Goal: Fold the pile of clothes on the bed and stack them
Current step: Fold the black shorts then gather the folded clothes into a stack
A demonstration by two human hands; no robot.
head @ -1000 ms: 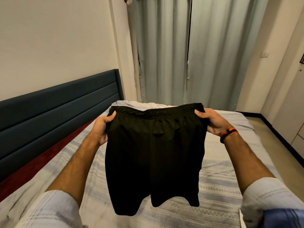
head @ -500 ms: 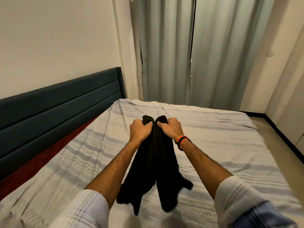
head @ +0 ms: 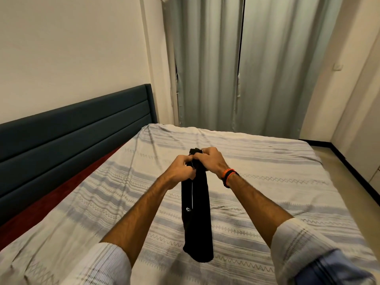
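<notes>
While the hands meet in the middle, here is the room.
Bed (head: 267, 182): wide striped sheet, lots of open room all around, floor edge far right.
Shorts (head: 196, 212): black, folded long, hanging straight down from the hands, bottom end near the sheet.
Left hand (head: 181, 170): squeezing the top.
Right hand (head: 209, 161): squeezing it too, touching the left.

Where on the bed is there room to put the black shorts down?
Bare striped sheet lies on both sides of the black shorts: a patch between the left arm and the headboard, and a wider one from the right hand out to the bed's floor-side edge. The far end by the curtains is bare too. It is crowded only in the middle, where both hands grip the shorts.
</notes>
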